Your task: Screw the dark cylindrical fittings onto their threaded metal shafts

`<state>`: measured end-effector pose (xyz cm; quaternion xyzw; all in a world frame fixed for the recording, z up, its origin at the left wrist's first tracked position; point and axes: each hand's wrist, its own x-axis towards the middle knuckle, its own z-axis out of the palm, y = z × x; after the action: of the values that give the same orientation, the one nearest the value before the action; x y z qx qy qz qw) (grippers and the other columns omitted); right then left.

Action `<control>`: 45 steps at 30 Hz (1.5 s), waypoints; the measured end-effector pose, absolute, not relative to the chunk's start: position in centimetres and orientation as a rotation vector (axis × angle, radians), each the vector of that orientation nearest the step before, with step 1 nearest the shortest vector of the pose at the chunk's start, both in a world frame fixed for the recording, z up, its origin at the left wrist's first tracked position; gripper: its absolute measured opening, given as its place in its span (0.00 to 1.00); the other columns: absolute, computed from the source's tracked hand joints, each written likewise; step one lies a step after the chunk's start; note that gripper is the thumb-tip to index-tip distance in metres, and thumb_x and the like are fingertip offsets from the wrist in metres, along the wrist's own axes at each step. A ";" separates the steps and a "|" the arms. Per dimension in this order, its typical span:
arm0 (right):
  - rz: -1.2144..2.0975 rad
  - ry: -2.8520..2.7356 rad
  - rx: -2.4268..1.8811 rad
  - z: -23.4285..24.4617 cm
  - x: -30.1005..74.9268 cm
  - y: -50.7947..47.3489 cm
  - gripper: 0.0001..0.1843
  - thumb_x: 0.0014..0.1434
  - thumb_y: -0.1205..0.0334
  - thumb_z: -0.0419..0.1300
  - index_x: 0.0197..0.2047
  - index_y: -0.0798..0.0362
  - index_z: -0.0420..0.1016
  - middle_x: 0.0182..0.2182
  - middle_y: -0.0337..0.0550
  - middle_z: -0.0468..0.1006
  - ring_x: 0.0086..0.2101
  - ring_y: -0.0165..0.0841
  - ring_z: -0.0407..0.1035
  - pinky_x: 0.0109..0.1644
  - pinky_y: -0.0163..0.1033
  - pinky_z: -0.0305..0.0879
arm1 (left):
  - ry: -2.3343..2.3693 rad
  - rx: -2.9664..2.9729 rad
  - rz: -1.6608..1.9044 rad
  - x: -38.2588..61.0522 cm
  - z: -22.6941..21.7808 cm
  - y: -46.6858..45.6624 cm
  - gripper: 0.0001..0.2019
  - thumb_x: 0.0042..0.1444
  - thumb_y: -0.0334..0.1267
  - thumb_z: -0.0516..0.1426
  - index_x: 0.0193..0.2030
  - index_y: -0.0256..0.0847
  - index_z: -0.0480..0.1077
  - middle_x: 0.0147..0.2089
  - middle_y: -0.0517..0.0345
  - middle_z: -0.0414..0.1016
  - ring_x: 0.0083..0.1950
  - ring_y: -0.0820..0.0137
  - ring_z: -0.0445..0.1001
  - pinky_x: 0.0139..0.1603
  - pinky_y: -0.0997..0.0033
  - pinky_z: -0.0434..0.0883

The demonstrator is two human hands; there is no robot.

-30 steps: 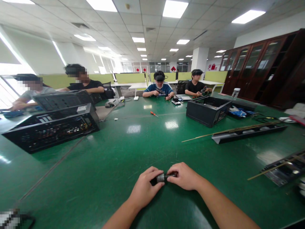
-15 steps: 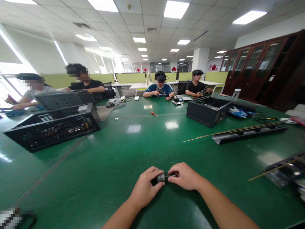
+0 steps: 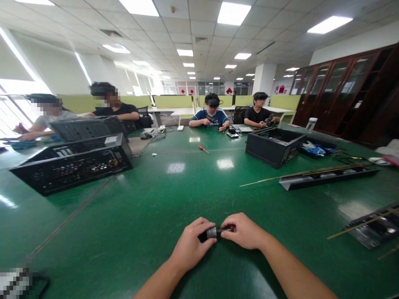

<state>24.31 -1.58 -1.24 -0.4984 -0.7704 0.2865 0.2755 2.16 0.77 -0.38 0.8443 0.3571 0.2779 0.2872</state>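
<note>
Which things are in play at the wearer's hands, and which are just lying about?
In hand:
grey cylindrical piece, left grip
dark slim piece, right grip
(joined or not: can't tell)

Lying about:
orange-red screwdriver
near-left black case
right black case
thin rods
lidded bottle

Part (image 3: pixel 211 233) between hands (image 3: pixel 189 245) (image 3: pixel 245 231), screwdriver (image 3: pixel 203 148) beyond

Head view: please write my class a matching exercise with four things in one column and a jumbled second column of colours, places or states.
Things:
1. Screwdriver
2. Left hand
3. Tabletop
4. Right hand

Descriptions:
A. Glossy green
B. Fingers and thumb on the dark narrow part
C. Lying beyond both hands
D. Fingers and thumb around the silver-grey cylinder

Right pairs: 1-C, 2-D, 3-A, 4-B.
</note>
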 end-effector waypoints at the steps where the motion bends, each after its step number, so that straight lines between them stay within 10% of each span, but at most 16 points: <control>1: 0.772 -2.073 -1.344 -1.2 24.3 -1.6 0.10 0.57 0.60 0.61 0.40 0.52 0.81 0.31 0.40 0.79 0.30 0.30 0.70 0.33 0.32 0.60 | 0.956 2.256 0.743 2.2 -0.4 0.8 0.16 0.52 0.29 0.62 0.47 0.45 0.76 0.42 0.55 0.76 0.44 0.65 0.74 0.48 0.65 0.72; 45: 0.863 -2.042 -1.390 -1.3 24.9 -1.5 0.10 0.57 0.60 0.61 0.41 0.52 0.82 0.29 0.40 0.80 0.28 0.30 0.70 0.31 0.32 0.61 | 0.956 2.288 0.740 1.6 -0.1 1.1 0.15 0.53 0.31 0.62 0.48 0.45 0.76 0.43 0.55 0.76 0.46 0.64 0.75 0.49 0.65 0.72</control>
<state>24.89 -1.45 -1.28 -0.5129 -0.7537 0.3186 0.2595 1.62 1.06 -0.11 0.8504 0.3553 0.2751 0.2736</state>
